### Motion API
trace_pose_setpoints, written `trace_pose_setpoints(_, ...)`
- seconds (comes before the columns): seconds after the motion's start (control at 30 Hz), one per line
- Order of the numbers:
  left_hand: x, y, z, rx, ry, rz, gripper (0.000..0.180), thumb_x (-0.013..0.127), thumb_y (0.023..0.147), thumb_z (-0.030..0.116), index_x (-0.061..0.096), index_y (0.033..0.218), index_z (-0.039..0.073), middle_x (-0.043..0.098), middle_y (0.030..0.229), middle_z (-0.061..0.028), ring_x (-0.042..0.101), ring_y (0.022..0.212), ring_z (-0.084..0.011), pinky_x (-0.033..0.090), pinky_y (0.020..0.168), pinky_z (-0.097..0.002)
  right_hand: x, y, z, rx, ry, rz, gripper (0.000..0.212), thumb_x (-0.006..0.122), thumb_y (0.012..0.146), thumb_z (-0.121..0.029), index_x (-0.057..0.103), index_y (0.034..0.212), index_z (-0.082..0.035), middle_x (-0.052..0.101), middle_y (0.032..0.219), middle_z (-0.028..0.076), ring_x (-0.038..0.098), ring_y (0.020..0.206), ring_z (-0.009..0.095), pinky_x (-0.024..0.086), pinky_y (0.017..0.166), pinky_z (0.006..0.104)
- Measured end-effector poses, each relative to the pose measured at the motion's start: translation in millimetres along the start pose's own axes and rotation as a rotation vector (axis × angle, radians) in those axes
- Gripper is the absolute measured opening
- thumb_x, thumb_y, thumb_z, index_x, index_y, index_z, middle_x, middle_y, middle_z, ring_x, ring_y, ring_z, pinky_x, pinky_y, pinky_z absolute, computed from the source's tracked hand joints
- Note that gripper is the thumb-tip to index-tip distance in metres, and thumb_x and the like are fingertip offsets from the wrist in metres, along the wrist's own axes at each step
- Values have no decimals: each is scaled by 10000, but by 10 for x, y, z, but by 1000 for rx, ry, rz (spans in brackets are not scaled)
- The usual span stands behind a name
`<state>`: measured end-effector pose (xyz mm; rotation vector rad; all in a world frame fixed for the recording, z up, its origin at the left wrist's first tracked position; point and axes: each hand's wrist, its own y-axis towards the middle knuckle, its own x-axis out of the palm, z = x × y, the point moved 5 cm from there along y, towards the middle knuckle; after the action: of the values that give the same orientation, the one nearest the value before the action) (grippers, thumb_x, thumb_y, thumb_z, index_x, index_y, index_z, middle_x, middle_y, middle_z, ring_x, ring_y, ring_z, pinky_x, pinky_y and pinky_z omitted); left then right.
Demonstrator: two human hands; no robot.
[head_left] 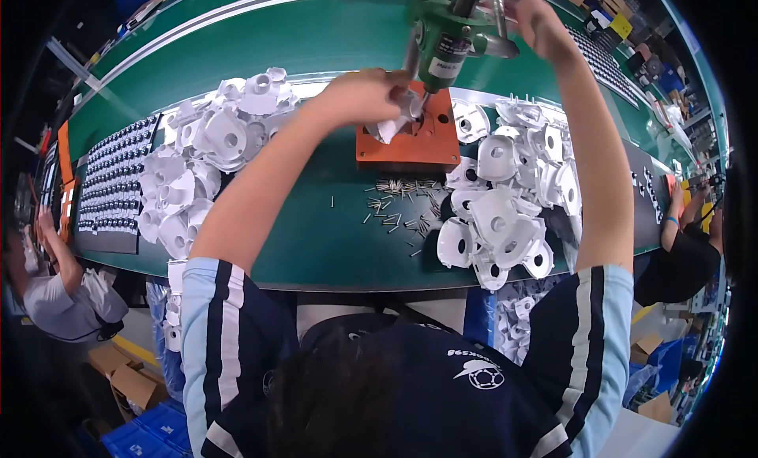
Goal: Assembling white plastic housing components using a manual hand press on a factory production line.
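Observation:
My left hand (365, 97) reaches up to the press and pinches a white plastic housing (388, 131) over the orange base block (403, 154). The thin rod under the green hand press (440, 43) comes down right beside that housing; whether they touch is hard to tell. Raised at the upper right, my right hand (538, 25) is closed on the press lever (500, 16), its fingers partly hidden behind the metal. Small metal pins (395, 208) lie scattered on the green table in front of the block.
White housings lie heaped in a left pile (225, 134) and a right pile (501, 221). A tray of black parts (118, 178) lies far left. Behind the press runs a green conveyor belt (205, 33). Other people (67, 288) work at both sides.

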<state>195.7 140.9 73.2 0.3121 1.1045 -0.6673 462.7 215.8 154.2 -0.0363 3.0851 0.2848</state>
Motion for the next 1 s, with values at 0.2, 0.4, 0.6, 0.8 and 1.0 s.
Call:
trace_pose_setpoints(0.2,-455,163,-519,-119,69,-32,276,529,755,252,622,921,53,632,1012,-147,612,891,-303,480,754,-379,-110,-1122,623,48,-1308,-58,478,595,797,-437,599,1021,-14,600,1009,138,549,943,249,444,807,359)
trace_pose_setpoints(0.4,-578,349,-629,19,-81,321,242,527,808,224,587,964,49,612,928,-148,585,852,-282,453,745,-387,259,-1705,864,224,-1800,-339,489,656,703,-416,645,952,5,579,1055,168,498,1066,309,421,848,427)
trace_pose_setpoints(0.6,-541,80,-865,22,161,730,446,541,855,395,508,1155,65,617,970,-199,594,947,-337,470,789,-426,288,-1678,678,12,-1363,-174,290,662,719,-225,603,879,9,571,968,161,547,947,306,434,797,379)
trace_pose_setpoints(0.8,-93,-814,-1006,-447,391,255,401,575,849,366,476,1033,24,643,786,-168,638,774,-356,499,686,-479,104,-2065,376,-67,-350,183,167,482,781,-1,338,841,-59,579,1103,199,586,936,223,450,831,295)
trace_pose_setpoints(1.0,372,-1168,-1200,-570,405,401,363,524,872,276,424,1108,19,614,752,-248,628,719,-384,497,597,-471,658,-2379,306,99,237,154,493,431,674,-4,492,1161,-54,622,1036,220,632,813,215,545,693,302)
